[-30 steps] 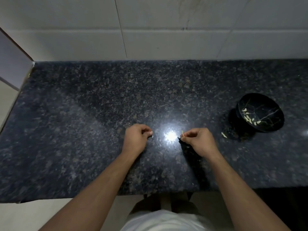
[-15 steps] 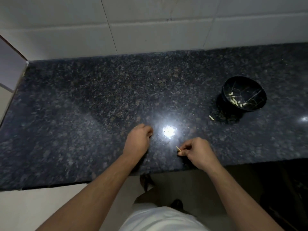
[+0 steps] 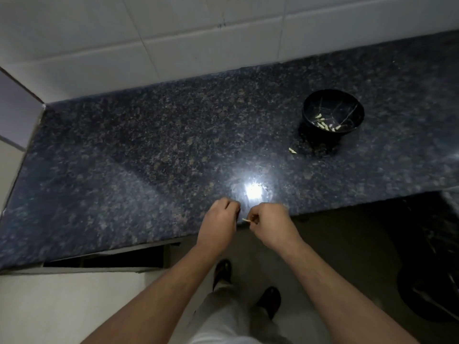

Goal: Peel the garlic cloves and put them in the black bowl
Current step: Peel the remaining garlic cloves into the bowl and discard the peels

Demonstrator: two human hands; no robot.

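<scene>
The black bowl [image 3: 332, 112] stands on the right part of the dark granite counter [image 3: 149, 150], with several pale peeled cloves inside. One small pale piece [image 3: 292, 150] lies on the counter just left of the bowl's foot. My right hand [image 3: 269, 224] pinches a thin pale strip of garlic skin [image 3: 246, 220] at the counter's front edge. My left hand [image 3: 219, 223] is curled close beside it, fingertips nearly meeting the right hand; whatever it holds is hidden by its fingers.
White wall tiles [image 3: 198, 33] rise behind the counter. A bright lamp reflection [image 3: 252, 193] glares just beyond my hands. A black bin bag [image 3: 432, 269] sits on the floor at the right, below the counter edge. My feet show below.
Both hands have drawn back to the counter's front edge and come closer together. The view has tipped down, so the floor, my feet and the bin bag now show.
</scene>
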